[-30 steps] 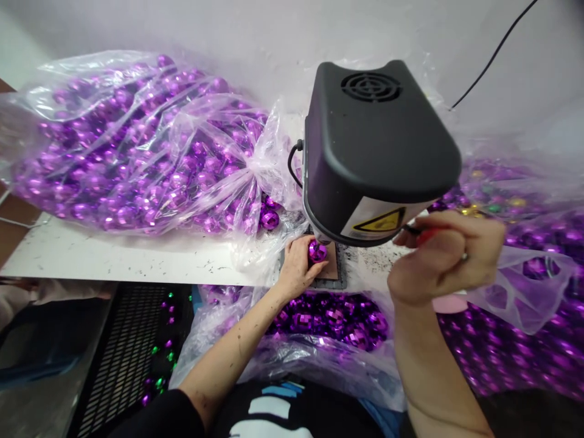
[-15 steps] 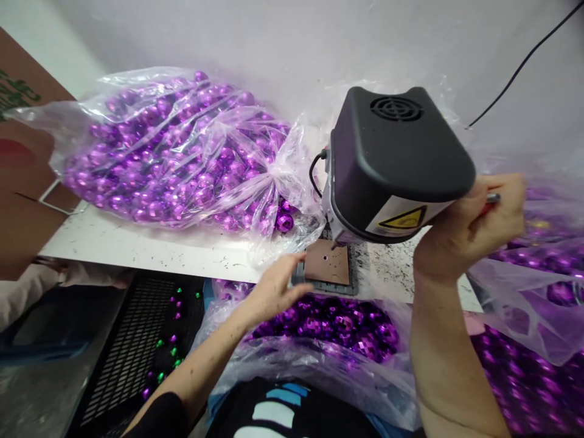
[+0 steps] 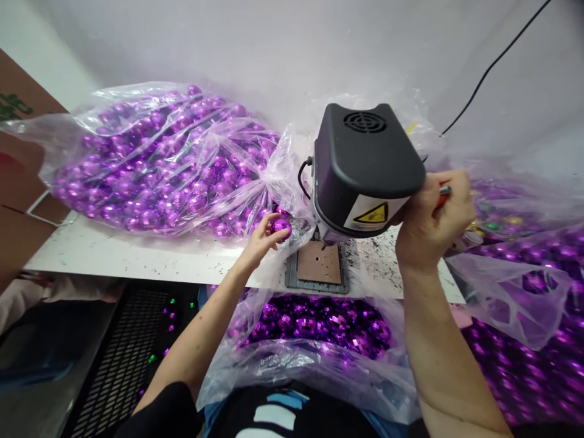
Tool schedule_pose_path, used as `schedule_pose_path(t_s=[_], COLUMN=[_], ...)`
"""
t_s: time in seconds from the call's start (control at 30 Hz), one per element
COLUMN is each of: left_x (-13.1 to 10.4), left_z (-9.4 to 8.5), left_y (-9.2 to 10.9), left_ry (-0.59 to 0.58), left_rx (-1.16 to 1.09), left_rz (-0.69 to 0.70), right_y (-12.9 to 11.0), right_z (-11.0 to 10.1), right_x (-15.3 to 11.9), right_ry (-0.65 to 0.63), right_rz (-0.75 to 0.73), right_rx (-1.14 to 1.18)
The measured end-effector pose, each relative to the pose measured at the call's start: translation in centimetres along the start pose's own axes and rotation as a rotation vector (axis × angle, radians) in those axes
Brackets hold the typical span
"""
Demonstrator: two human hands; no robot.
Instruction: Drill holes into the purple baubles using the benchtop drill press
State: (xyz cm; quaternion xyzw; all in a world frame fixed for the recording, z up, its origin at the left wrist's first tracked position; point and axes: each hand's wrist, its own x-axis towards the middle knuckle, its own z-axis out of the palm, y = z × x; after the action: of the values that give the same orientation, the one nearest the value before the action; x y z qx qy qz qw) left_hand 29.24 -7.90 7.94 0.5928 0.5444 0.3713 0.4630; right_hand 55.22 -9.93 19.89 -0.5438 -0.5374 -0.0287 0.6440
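Observation:
My left hand (image 3: 261, 243) has its thumb and fingers around a shiny purple faceted ball (image 3: 281, 229), beside the knotted neck of a clear plastic bag (image 3: 182, 164) full of such balls. My right hand (image 3: 435, 213) is closed around the feed lever (image 3: 444, 190) of a small bench drill press (image 3: 365, 164); a bit of red and a metal end show between the fingers. Below the drill's tip lies a square brown board (image 3: 318, 263) with a small hole, set on the grey machine base (image 3: 292, 281). Nothing sits over the hole.
An open bag of purple balls (image 3: 314, 325) lies at my lap, under the table (image 3: 137, 258) edge. More bagged balls (image 3: 515, 377) are on the right. Dark shavings dot the tabletop. A black crate (image 3: 123, 340) and a person's sleeve (image 3: 27, 298) are at left.
My left hand has moved from the board's left edge, up and left, and now holds a purple ball. My right hand stays on the lever. The view has shifted slightly.

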Motion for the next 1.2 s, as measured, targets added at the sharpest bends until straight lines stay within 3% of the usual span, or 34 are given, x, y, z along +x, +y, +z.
schedule_pose_path(t_s=[0.1, 0.2, 0.33, 0.47, 0.77, 1.0, 1.2], left_x=[-2.1, -3.1, -2.5, -1.9, -3.0, -2.6, -3.0], left_z=[0.6, 2.9, 5.9, 7.3, 8.8, 10.6, 10.5], left_y=[0.8, 0.4, -1.1, -2.1, -2.0, -2.9, -3.3], left_ry=[-0.246, -0.338, -0.180, -0.024, 0.034, 0.144, 0.102], left_rx=[-0.483, -0.557, -0.346, -0.114, 0.388, 0.374, 0.392], left_rz=[-0.141, -0.258, -0.199, -0.027, 0.418, 0.500, 0.537], right_y=[-0.1, 0.0, 0.3, 0.4, 0.2, 0.1, 0.1], right_z=[0.4, 0.9, 1.2, 1.2, 1.3, 1.3, 1.4], right_x=[0.6, 1.3, 1.9, 2.1, 1.9, 1.9, 1.7], right_ry=[0.004, 0.008, -0.035, -0.047, -0.037, -0.032, -0.023], right_rz=[-0.020, -0.043, -0.045, -0.033, -0.021, -0.023, -0.038], right_rx=[0.006, 0.013, -0.010, 0.001, 0.015, 0.010, 0.004])
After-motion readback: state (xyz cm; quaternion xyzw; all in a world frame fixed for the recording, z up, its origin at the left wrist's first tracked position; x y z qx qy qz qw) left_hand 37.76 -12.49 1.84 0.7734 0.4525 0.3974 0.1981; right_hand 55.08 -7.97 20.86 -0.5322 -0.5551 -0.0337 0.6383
